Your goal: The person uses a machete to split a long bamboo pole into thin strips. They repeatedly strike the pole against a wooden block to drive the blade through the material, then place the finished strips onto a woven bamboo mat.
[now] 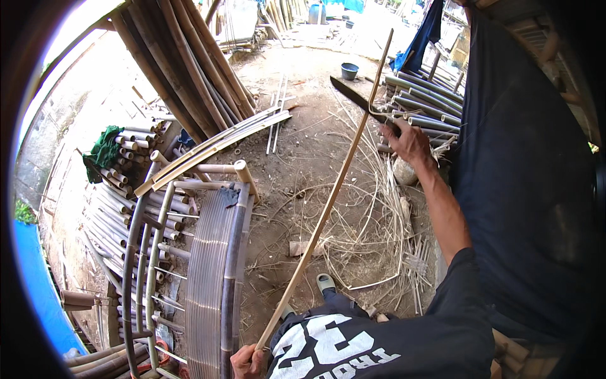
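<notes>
My left hand (247,362), low in the view beside my dark shirt, is closed around the near end of a long bamboo strip (324,215). The strip slants up and away to the right, past the middle of the view. My right hand (409,145) grips the handle of a machete (351,95), arm stretched forward. Its dark, broad blade points to the upper left and crosses the strip near the far end. A thin pale curl of bamboo (371,108) stands at the blade where it meets the strip.
At left stands a bamboo bench (208,271) with split strips (214,148) across its end. Cut bamboo poles (117,218) are stacked beyond it, and more poles (426,101) lie at right. Shavings (372,234) litter the ground near my sandal (326,282). A dark sheet (524,177) hangs right.
</notes>
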### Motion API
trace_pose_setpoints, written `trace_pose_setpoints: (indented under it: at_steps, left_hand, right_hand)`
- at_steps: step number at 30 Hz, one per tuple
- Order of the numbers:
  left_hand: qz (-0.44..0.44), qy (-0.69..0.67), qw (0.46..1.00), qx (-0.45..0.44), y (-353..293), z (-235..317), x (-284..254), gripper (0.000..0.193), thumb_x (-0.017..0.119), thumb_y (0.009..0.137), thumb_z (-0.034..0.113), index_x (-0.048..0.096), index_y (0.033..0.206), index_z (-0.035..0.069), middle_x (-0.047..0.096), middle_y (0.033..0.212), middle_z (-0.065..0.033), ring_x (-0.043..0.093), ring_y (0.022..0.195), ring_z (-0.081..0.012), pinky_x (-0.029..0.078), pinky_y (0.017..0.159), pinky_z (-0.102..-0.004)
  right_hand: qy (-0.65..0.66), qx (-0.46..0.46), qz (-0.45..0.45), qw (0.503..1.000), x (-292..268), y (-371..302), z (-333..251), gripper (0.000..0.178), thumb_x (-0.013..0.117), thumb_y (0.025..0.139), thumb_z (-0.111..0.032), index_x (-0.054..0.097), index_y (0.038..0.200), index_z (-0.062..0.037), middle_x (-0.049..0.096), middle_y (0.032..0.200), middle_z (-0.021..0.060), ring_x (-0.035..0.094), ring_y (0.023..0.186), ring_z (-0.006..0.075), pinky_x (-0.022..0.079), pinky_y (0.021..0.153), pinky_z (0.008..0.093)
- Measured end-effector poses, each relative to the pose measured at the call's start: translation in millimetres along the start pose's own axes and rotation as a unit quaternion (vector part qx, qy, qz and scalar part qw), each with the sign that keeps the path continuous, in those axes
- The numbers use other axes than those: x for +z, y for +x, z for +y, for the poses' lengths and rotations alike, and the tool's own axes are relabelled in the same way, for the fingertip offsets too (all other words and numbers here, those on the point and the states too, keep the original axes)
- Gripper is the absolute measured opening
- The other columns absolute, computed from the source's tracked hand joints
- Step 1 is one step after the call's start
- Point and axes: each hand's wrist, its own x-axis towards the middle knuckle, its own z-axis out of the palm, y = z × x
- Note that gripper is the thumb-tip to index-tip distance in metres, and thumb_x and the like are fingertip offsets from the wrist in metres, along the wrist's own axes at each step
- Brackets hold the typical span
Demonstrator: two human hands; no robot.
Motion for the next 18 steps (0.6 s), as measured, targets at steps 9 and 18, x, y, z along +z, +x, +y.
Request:
trace_pose_setpoints:
  at_steps: [9, 18]
  left_hand:
    - [0.021, 0.094, 0.995, -0.025, -44, -87, -18, 0.019, 0.052, 0.097, 0.016, 0.065, 0.093, 0.004, 0.062, 0.077, -0.0147, 0.059, 0.07, -0.0297, 0.047, 0.063, -0.0397]
    - [0.032, 0.094, 0.994, 0.041, -39, -104, -31, 0.022, 0.055, 0.097, 0.02, 0.067, 0.095, 0.002, 0.055, 0.064, -0.0067, 0.054, 0.057, -0.0219, 0.043, 0.053, -0.036]
  right_hand:
    - [0.021, 0.039, 0.004, 0.999, -19, -5, -7, 0.067, 0.043, 0.088, -0.073, 0.063, 0.084, -0.0099, 0.066, 0.068, 0.0169, 0.068, 0.063, 0.0291, 0.052, 0.054, 0.0457]
    - [-0.051, 0.001, 0.079, 0.996, -54, -6, 10, 0.071, 0.04, 0.091, -0.071, 0.066, 0.1, -0.0058, 0.07, 0.087, 0.0175, 0.069, 0.076, 0.0323, 0.054, 0.061, 0.0456]
